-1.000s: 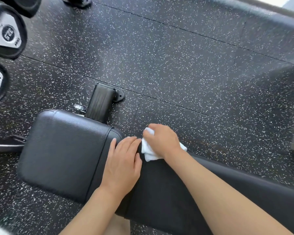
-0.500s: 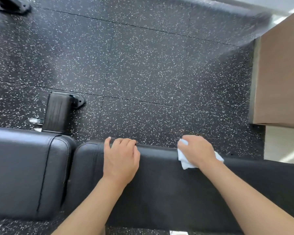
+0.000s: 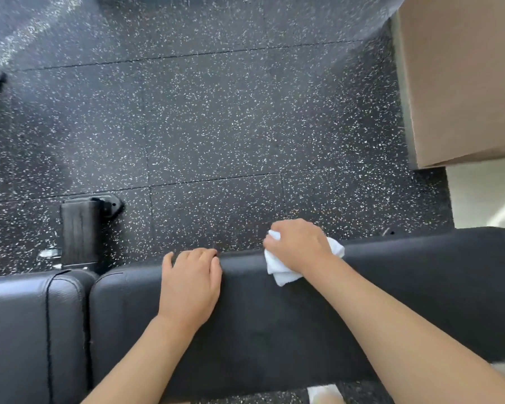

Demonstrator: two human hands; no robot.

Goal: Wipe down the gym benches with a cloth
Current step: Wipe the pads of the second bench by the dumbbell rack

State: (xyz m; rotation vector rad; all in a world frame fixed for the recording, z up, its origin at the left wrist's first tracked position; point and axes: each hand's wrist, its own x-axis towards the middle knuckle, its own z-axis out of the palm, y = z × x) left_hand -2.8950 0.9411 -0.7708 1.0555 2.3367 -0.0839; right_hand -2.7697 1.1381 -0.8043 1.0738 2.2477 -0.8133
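White cloth (image 3: 280, 271) bunched in right hand (image 3: 299, 246) grip on bench pad (image 3: 274, 325).

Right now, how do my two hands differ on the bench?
The left hand lies flat on the pad and holds nothing; the right hand grips a white cloth. The left hand sits nearer the gap between pads; the right hand is farther along. Both rest at the far edge of the long pad.

Left hand (image 3: 190, 282) flat, right hand (image 3: 299, 246) curled, gripping

Black bench (image 3: 274, 330) under cloth (image 3: 280, 272), hands.
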